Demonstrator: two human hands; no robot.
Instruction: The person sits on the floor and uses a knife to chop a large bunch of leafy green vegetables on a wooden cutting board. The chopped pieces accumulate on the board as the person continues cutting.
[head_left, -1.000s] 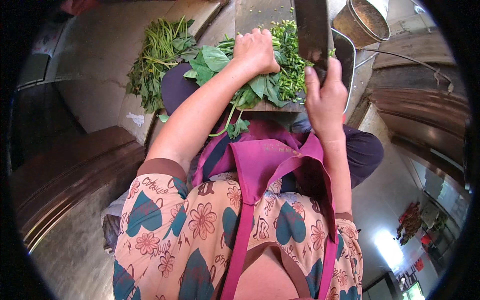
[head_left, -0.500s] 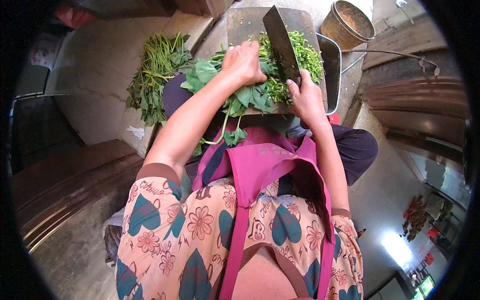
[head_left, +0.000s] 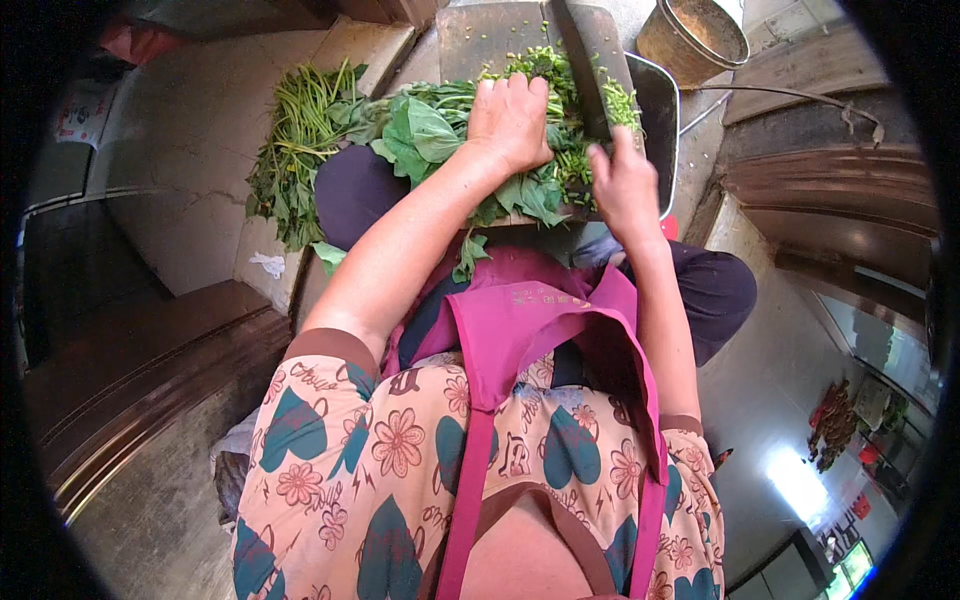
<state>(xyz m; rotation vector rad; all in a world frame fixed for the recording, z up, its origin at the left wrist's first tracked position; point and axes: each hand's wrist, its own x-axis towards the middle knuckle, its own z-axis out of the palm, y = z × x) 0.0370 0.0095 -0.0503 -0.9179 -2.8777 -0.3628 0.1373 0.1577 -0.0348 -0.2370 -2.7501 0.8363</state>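
My left hand (head_left: 510,122) presses down on a bunch of leafy greens (head_left: 422,132), its fingers curled over the stems on the wooden cutting board (head_left: 470,40). In my right hand (head_left: 626,190) is the handle of a dark, broad-bladed cleaver (head_left: 582,75); the hand is slightly blurred. The blade stands among chopped green stems (head_left: 540,66), just right of my left hand. Chopped bits lie on both sides of the blade. Some leaves hang over the board's near edge above my lap.
A pile of uncut leafy stems (head_left: 300,130) lies left of the board. Under the board's right side shows a dark basin (head_left: 660,110) with a pale rim. Beyond it stands a dirty bucket (head_left: 690,45). A crumpled white tissue (head_left: 268,264) lies at the left.
My left hand has shifted right along the greens. The cleaver has turned more edge-on and moved slightly right with my right hand. Fewer chopped stems show right of the blade.
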